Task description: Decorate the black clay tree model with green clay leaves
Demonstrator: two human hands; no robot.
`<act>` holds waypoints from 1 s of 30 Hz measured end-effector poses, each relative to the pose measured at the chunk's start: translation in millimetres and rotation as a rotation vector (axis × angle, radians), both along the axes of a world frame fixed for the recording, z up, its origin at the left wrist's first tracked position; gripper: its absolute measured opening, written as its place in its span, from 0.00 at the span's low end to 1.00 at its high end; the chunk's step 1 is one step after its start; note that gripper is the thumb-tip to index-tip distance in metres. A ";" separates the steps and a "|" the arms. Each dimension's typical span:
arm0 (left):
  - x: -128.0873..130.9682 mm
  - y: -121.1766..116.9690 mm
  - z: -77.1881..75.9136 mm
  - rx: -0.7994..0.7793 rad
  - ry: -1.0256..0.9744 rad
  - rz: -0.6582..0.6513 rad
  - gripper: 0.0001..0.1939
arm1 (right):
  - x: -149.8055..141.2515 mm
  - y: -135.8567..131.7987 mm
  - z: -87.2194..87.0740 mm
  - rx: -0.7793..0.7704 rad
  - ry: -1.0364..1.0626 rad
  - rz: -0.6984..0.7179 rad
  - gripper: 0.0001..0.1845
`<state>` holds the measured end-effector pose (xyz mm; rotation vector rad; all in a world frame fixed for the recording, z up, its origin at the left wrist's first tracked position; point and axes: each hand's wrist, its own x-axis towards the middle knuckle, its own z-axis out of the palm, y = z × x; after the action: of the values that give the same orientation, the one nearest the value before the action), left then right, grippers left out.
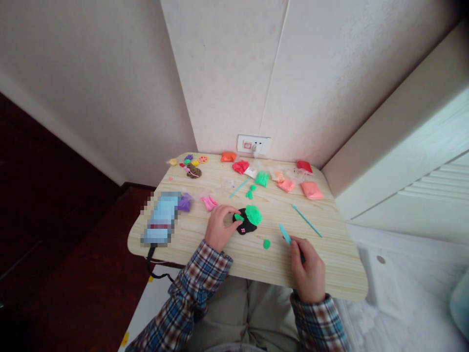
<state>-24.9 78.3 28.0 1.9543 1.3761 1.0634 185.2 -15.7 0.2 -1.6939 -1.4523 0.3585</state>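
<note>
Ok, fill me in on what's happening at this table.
A person is working with modeling clay. The left hand has its thumb and a finger at a small green clay piece on a black clay shape, which also bears a larger green clay disc. The right hand holds a light blue clay knife, its blade clear of the clay. A green clay lump lies between the knife and the black shape.

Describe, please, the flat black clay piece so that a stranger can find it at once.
On the pale wood-grain table, find the person's bare left hand. Next to it lies the flat black clay piece; its colour and small pink decoration set it apart.
</note>
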 end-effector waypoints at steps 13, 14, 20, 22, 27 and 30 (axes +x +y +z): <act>4.9 -2.5 -1.0 -0.012 0.012 0.011 0.16 | -0.9 0.4 -1.5 0.049 -0.050 -0.001 0.12; 5.0 -2.9 -1.7 -0.003 0.020 0.011 0.15 | -0.8 0.1 -1.9 0.049 -0.054 -0.003 0.13; 5.3 -6.0 -6.3 0.050 0.044 0.030 0.10 | -0.7 -1.2 -3.3 0.075 -0.062 0.007 0.12; 4.9 -6.8 -6.7 0.073 0.044 0.037 0.08 | -0.9 -1.2 -3.4 0.088 -0.057 0.003 0.12; 3.9 -7.7 -5.9 0.125 0.044 0.035 0.05 | -1.2 -0.2 -4.3 0.101 -0.050 0.003 0.13; 4.6 -8.4 -6.1 0.142 0.052 0.034 0.07 | -0.7 -0.5 -4.8 0.107 -0.059 0.001 0.13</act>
<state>-20.3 69.9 21.8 2.0800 1.3999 1.1620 184.5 -16.2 -4.5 -1.6305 -1.4882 0.2290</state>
